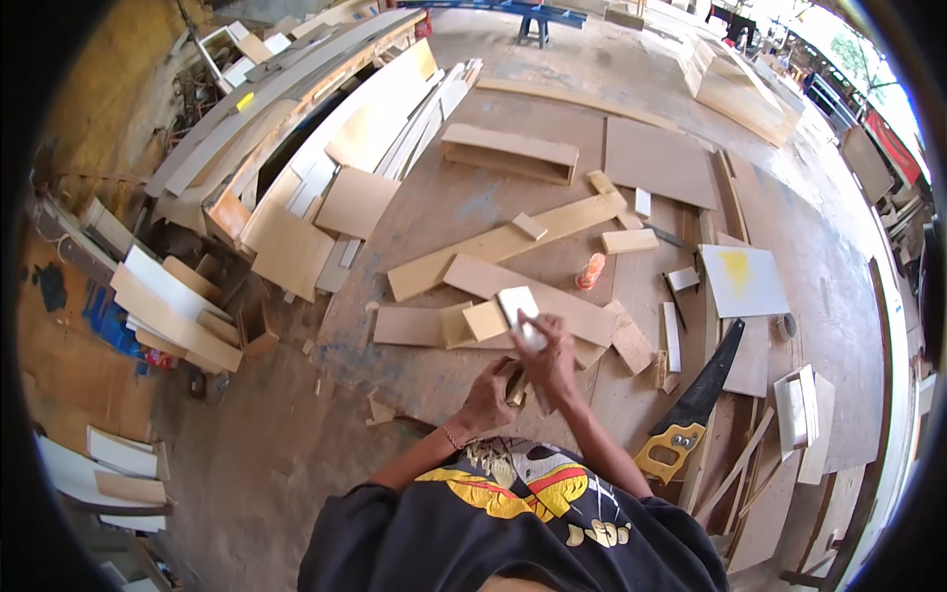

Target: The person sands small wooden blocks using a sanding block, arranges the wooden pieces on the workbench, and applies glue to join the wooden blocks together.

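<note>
My right hand (549,357) reaches over a small white-faced wooden block (515,299), its fingers closed about the block's near end. Against the block's left side is a pale wooden block (484,322). My left hand (485,399), just below and to the left, is curled around a small wooden piece (516,384), mostly hidden by the fingers. Beneath the blocks lie long wooden boards (414,327). An orange-and-white bottle (591,271) stands a little farther off to the right.
A handsaw (697,405) with a yellow handle lies to my right. Beyond it are a white panel (742,281) and a tape roll (785,327). Farther back sits an open wooden box (509,155). Stacked panels (355,128) lean at the left; several offcuts lie around.
</note>
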Action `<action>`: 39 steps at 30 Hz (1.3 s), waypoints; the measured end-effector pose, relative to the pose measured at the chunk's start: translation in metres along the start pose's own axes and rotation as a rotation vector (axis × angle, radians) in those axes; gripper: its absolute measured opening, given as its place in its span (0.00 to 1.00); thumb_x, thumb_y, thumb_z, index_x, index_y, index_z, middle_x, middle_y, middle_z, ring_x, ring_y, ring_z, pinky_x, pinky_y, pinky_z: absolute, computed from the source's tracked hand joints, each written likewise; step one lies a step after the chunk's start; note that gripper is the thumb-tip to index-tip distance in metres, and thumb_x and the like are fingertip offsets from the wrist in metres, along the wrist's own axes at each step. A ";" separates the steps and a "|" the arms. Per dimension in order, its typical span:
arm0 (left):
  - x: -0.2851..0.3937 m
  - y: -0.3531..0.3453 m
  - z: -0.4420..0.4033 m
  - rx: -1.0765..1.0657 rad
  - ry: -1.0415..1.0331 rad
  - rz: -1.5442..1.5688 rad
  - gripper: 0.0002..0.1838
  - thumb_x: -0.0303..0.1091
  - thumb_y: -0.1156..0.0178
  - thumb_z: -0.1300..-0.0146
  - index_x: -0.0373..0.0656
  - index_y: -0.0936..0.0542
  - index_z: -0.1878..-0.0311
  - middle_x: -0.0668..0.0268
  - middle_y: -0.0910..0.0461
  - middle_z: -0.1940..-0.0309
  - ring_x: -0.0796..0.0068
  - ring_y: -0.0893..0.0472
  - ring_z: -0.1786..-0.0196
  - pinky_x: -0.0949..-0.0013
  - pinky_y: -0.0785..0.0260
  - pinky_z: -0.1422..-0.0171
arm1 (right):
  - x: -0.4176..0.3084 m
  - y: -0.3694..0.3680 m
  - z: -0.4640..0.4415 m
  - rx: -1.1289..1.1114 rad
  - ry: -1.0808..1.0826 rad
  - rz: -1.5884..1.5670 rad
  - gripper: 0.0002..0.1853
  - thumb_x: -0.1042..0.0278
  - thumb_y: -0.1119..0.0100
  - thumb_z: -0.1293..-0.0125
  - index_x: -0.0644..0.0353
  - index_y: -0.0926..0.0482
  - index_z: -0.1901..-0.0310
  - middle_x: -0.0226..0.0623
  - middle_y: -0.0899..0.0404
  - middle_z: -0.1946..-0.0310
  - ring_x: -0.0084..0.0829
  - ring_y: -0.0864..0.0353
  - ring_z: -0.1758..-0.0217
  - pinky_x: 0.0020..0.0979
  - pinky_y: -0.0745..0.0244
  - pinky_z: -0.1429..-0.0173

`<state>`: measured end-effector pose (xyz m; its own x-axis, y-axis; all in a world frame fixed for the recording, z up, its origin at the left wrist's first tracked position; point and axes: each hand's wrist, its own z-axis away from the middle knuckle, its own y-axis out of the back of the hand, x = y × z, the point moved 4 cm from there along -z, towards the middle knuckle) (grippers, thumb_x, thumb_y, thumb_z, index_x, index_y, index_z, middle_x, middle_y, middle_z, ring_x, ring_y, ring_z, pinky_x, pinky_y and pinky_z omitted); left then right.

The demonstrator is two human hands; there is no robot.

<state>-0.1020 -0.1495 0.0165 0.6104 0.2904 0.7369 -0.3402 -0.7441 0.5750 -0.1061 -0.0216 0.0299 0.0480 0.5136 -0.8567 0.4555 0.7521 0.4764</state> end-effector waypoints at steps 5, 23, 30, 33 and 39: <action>0.006 0.003 0.006 -0.017 0.042 0.064 0.23 0.25 0.39 0.53 0.36 0.31 0.51 0.52 0.27 0.59 0.51 0.26 0.54 0.60 0.32 0.50 | 0.065 0.003 0.020 -0.013 -0.031 0.144 0.24 0.57 0.32 0.51 0.48 0.20 0.49 0.47 0.27 0.57 0.43 0.30 0.51 0.40 0.35 0.44; -0.075 0.021 0.005 0.101 0.177 -0.350 0.38 0.48 0.33 0.51 0.32 0.34 0.42 0.51 0.30 0.47 0.54 0.31 0.43 0.52 0.40 0.39 | 0.052 -0.048 -0.031 -0.408 0.258 0.444 0.38 0.73 0.39 0.53 0.55 0.37 0.36 0.46 0.35 0.41 0.47 0.37 0.39 0.42 0.39 0.37; -0.131 0.047 -0.019 -0.064 0.354 -0.583 0.49 0.37 0.29 0.55 0.38 0.47 0.32 0.51 0.36 0.38 0.53 0.38 0.34 0.45 0.44 0.34 | 0.041 -0.102 -0.053 -0.689 0.358 0.595 0.47 0.76 0.39 0.58 0.51 0.46 0.32 0.39 0.36 0.39 0.46 0.42 0.37 0.49 0.37 0.39; -0.153 0.042 -0.019 -0.173 0.375 -0.611 0.53 0.38 0.28 0.56 0.39 0.51 0.30 0.52 0.37 0.37 0.54 0.37 0.35 0.45 0.44 0.35 | 0.043 -0.089 -0.060 -0.697 0.286 0.703 0.49 0.64 0.31 0.59 0.51 0.46 0.32 0.42 0.33 0.43 0.46 0.39 0.38 0.54 0.36 0.42; -0.136 0.088 -0.012 0.011 0.544 -0.450 0.53 0.41 0.27 0.57 0.40 0.49 0.31 0.53 0.36 0.37 0.55 0.36 0.35 0.44 0.43 0.37 | 0.061 -0.052 -0.073 -0.499 0.064 0.508 0.38 0.49 0.28 0.59 0.61 0.29 0.48 0.47 0.27 0.53 0.48 0.29 0.48 0.44 0.33 0.47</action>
<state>-0.2235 -0.2476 -0.0291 0.2446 0.8290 0.5030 -0.1297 -0.4861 0.8642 -0.1918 0.0009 -0.0329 0.0875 0.8622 -0.4989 -0.0709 0.5049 0.8602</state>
